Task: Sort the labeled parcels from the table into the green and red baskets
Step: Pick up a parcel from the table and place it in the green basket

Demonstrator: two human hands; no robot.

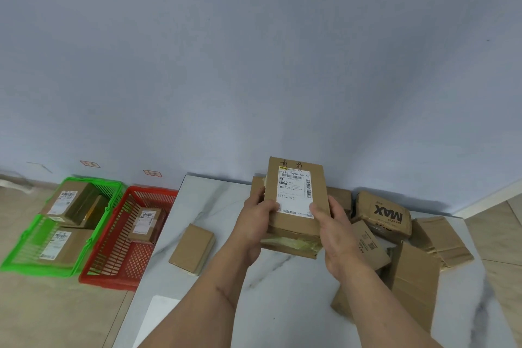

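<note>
Hands held one labeled parcel (296, 203) above the table (220, 198) at centre frame, left hand (255, 223) and right hand (337, 234) each clasping a side; reading its label squarely seemed wise before choosing the green basket (113, 195) or red basket (113, 281) at lower left

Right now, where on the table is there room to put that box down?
Bare marble table shows between the lone small box and the held box, which both hands, left hand and right hand, grip. More bare top lies near the front, under the forearms. The right side is crowded with the box pile.
</note>
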